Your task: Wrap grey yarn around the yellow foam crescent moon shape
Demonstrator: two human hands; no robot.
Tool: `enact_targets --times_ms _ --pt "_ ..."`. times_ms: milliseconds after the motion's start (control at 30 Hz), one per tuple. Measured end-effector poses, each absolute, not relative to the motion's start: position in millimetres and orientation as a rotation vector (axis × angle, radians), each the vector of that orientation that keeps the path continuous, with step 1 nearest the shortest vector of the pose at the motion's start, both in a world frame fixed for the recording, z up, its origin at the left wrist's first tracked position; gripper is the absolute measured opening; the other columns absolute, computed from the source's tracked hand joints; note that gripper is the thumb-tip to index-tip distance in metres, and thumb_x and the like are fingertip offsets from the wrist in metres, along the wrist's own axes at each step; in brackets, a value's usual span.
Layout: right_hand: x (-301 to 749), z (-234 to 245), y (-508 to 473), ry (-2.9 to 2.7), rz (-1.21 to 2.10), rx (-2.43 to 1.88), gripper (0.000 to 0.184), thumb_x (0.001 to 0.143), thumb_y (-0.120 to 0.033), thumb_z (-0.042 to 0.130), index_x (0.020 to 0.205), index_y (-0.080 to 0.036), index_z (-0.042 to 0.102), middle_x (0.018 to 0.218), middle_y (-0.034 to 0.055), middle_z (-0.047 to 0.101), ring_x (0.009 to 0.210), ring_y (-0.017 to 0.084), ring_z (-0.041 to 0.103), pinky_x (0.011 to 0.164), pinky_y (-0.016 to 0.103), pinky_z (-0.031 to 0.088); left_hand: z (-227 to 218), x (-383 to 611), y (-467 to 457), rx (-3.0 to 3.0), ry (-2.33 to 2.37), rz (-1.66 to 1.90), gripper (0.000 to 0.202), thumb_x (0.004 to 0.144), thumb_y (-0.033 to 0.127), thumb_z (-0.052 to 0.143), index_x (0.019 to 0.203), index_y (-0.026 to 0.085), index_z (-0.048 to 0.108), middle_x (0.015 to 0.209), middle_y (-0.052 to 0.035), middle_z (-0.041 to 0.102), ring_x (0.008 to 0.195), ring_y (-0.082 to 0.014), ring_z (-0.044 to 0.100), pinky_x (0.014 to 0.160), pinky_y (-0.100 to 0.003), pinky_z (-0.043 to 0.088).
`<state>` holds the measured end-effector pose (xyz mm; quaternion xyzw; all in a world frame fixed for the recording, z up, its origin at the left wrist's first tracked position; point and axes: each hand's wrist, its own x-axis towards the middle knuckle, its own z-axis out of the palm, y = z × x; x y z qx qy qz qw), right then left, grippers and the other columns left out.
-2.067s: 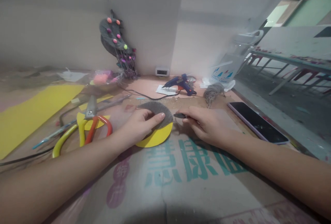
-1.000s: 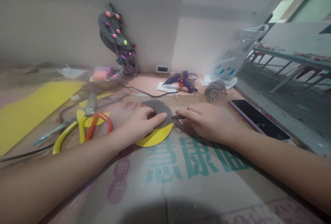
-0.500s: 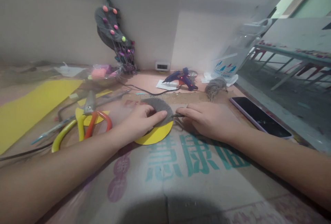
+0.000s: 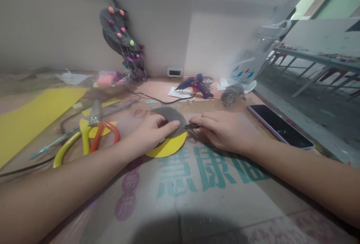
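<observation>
A yellow foam disc (image 4: pixel 168 147) lies on a printed cardboard sheet (image 4: pixel 202 195), its far half covered with wound grey yarn (image 4: pixel 170 115). My left hand (image 4: pixel 152 133) presses down on the disc, fingers curled, the forefinger stretched across the yarn. My right hand (image 4: pixel 225 129) rests just right of the disc, its fingers pinched on a dark yarn strand (image 4: pixel 192 126) at the disc's edge.
Scissors with yellow and orange handles (image 4: pixel 90 135) lie left of the disc. A yellow foam sheet (image 4: pixel 30 116) lies far left. Behind are a blue glue gun (image 4: pixel 194 85), a grey yarn ball (image 4: pixel 231 94), a phone (image 4: pixel 279 125) and a grey beaded ornament (image 4: pixel 120 37) against the wall.
Both hands have stayed at the disc; my right hand has drawn a little closer to its edge with the strand. The view has shifted slightly.
</observation>
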<state>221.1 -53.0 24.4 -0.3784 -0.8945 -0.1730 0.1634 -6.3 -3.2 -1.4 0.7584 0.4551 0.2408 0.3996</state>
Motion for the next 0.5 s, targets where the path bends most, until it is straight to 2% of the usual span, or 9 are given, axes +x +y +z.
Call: enact_targets --times_ms 500 --pt "220.7 22.5 -52.5 -2.571 -0.629 -1.078 0.024 0.091 -0.022 0.048 0.106 -0.017 0.066 0.078 0.0033 0.068 0.069 0.015 0.059 0.056 0.027 0.031 5.0 -4.2 -5.9 1.883 1.119 0.582 0.045 0.081 0.054 0.053 0.08 0.012 0.067 0.069 -0.0036 0.064 0.057 -0.0146 0.053 0.049 -0.024 0.036"
